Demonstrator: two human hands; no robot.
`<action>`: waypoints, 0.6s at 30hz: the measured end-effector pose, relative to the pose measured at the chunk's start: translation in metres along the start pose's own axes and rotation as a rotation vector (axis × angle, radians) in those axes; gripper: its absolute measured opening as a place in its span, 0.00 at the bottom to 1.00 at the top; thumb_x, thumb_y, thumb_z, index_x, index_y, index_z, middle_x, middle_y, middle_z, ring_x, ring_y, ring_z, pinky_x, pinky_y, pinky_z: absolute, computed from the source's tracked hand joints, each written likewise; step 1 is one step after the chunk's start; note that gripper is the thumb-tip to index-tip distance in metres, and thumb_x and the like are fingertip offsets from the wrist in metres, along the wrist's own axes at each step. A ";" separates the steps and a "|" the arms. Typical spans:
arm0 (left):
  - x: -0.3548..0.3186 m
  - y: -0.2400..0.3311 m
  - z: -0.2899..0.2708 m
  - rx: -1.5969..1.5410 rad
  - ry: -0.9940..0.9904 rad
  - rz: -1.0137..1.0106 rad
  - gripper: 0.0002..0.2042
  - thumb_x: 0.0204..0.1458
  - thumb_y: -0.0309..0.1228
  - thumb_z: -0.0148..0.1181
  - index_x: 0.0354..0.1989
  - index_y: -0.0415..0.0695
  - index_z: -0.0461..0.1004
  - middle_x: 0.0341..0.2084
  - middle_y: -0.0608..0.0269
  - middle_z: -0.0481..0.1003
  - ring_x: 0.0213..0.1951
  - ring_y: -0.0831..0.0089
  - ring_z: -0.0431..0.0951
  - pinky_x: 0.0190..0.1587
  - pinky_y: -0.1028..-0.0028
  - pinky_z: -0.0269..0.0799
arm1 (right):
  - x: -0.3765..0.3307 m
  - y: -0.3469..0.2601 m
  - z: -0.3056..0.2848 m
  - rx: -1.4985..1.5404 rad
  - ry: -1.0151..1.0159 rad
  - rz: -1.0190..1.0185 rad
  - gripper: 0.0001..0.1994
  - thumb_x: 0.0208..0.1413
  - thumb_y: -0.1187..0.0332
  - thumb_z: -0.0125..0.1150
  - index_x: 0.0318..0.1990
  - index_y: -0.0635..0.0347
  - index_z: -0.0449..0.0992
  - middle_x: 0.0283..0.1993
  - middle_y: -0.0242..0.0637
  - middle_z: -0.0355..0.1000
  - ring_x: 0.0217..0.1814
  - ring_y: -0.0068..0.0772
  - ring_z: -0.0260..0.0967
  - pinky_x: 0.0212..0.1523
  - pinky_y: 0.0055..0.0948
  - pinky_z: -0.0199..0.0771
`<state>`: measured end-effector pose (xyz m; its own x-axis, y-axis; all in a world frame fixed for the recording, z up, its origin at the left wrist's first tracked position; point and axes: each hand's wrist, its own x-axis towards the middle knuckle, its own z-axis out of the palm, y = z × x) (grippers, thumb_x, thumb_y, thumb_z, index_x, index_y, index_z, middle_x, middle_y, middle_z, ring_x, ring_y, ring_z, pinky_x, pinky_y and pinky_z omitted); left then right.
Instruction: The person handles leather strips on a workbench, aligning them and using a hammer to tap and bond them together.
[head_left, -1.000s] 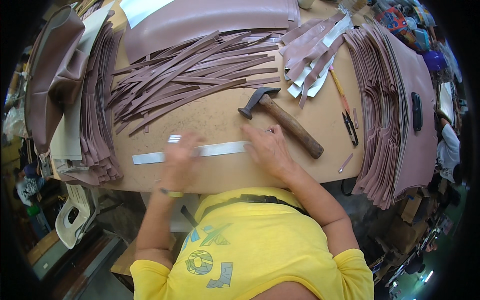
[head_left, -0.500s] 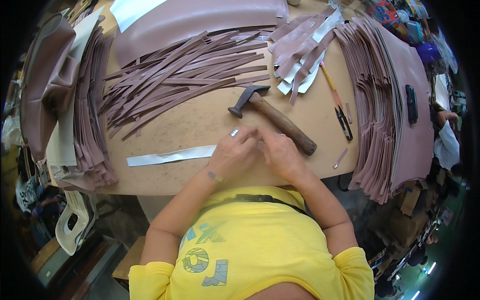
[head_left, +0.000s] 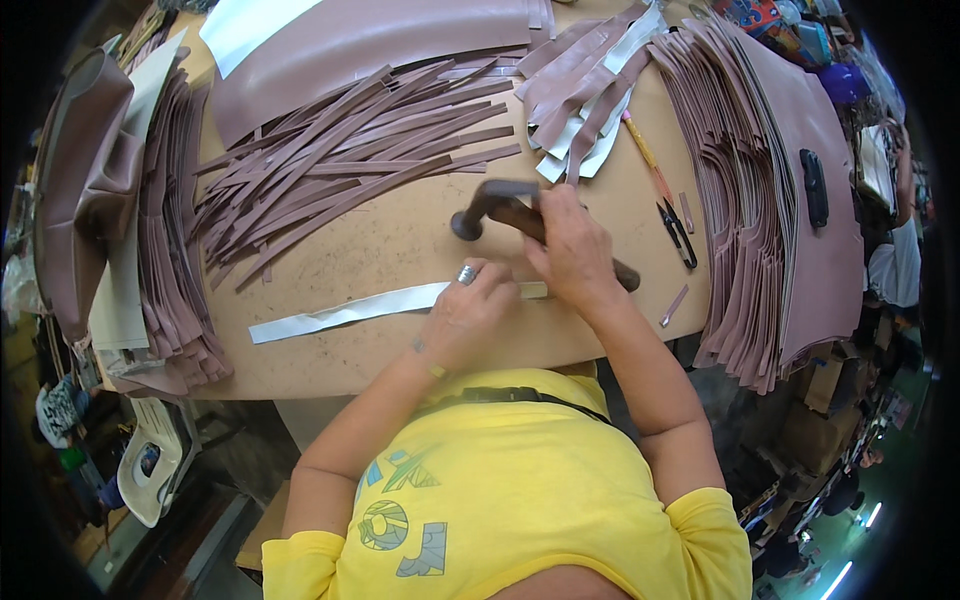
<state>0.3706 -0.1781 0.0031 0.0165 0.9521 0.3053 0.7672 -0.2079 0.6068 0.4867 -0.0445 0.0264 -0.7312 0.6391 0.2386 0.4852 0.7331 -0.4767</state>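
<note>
A long white-backed strip [head_left: 340, 313] lies across the near part of the table, and a short bit of it shows beyond my left hand [head_left: 470, 310]. The fingers of that hand are closed and pressed down on the strip; a silver ring-like band is on one finger. Just to the right, my right hand [head_left: 575, 240] is wrapped around the wooden handle of a hammer [head_left: 520, 215]. Its dark metal head points left, a little blurred, past the fingertips of my left hand. The middle of the handle is hidden behind my right fingers.
Thin mauve strips [head_left: 340, 165] lie heaped at the far left, below a large mauve sheet [head_left: 370, 55]. Stacked mauve pieces [head_left: 165, 240] stand left, another stack [head_left: 720, 200] right. Wider strips [head_left: 590, 90], a yellow-orange pen [head_left: 645, 150] and black thread snips [head_left: 677, 235] lie right of centre.
My right hand has left my left hand's side and taken hold of the hammer, which was lying on the table. My left hand stays on the strip. The view has shifted slightly.
</note>
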 end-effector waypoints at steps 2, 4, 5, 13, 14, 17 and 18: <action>0.001 -0.002 0.002 -0.010 -0.032 -0.057 0.14 0.38 0.23 0.63 0.36 0.43 0.71 0.37 0.58 0.71 0.39 0.57 0.71 0.37 0.63 0.70 | -0.012 0.001 -0.015 0.040 -0.003 0.048 0.18 0.43 0.72 0.65 0.42 0.60 0.67 0.36 0.42 0.67 0.37 0.49 0.70 0.35 0.43 0.71; 0.003 -0.001 0.004 -0.012 -0.037 -0.104 0.13 0.39 0.24 0.64 0.35 0.43 0.71 0.36 0.58 0.70 0.39 0.57 0.71 0.36 0.63 0.70 | -0.024 0.005 -0.028 0.054 0.029 0.099 0.17 0.45 0.73 0.64 0.43 0.61 0.67 0.35 0.44 0.68 0.36 0.51 0.70 0.34 0.44 0.71; 0.006 0.001 0.005 -0.010 -0.028 -0.122 0.12 0.39 0.24 0.64 0.34 0.43 0.71 0.35 0.59 0.70 0.38 0.57 0.72 0.35 0.63 0.70 | -0.031 0.008 -0.035 0.061 0.046 0.126 0.17 0.46 0.73 0.63 0.43 0.62 0.66 0.34 0.45 0.68 0.35 0.52 0.70 0.34 0.44 0.71; 0.014 -0.006 0.011 0.126 -0.007 0.009 0.08 0.40 0.26 0.65 0.30 0.46 0.74 0.32 0.65 0.72 0.34 0.64 0.73 0.32 0.67 0.70 | -0.081 0.022 -0.064 -0.107 -0.094 0.214 0.19 0.47 0.76 0.62 0.48 0.63 0.67 0.35 0.47 0.70 0.36 0.53 0.70 0.34 0.44 0.70; 0.016 -0.005 0.012 0.108 -0.013 0.007 0.07 0.40 0.26 0.65 0.29 0.46 0.74 0.32 0.65 0.72 0.35 0.64 0.73 0.33 0.68 0.70 | -0.085 0.022 -0.064 -0.132 -0.118 0.223 0.20 0.47 0.76 0.62 0.49 0.63 0.67 0.36 0.47 0.70 0.36 0.53 0.71 0.34 0.44 0.70; 0.020 -0.005 0.012 0.078 0.000 0.033 0.07 0.41 0.26 0.65 0.29 0.46 0.74 0.32 0.65 0.72 0.35 0.64 0.73 0.36 0.67 0.70 | -0.092 0.017 -0.061 -0.085 -0.072 0.174 0.24 0.47 0.77 0.61 0.55 0.63 0.66 0.35 0.46 0.70 0.35 0.52 0.70 0.35 0.43 0.71; 0.020 -0.005 0.012 0.068 0.010 0.045 0.07 0.41 0.26 0.65 0.29 0.46 0.74 0.32 0.65 0.73 0.35 0.64 0.73 0.36 0.67 0.70 | -0.093 0.017 -0.060 -0.067 -0.074 0.164 0.25 0.47 0.78 0.60 0.56 0.62 0.66 0.35 0.46 0.70 0.35 0.51 0.70 0.35 0.43 0.71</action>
<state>0.3754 -0.1551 -0.0026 0.0456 0.9397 0.3390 0.8076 -0.2344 0.5412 0.5914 -0.0773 0.0465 -0.6719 0.7341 0.0985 0.6297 0.6362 -0.4459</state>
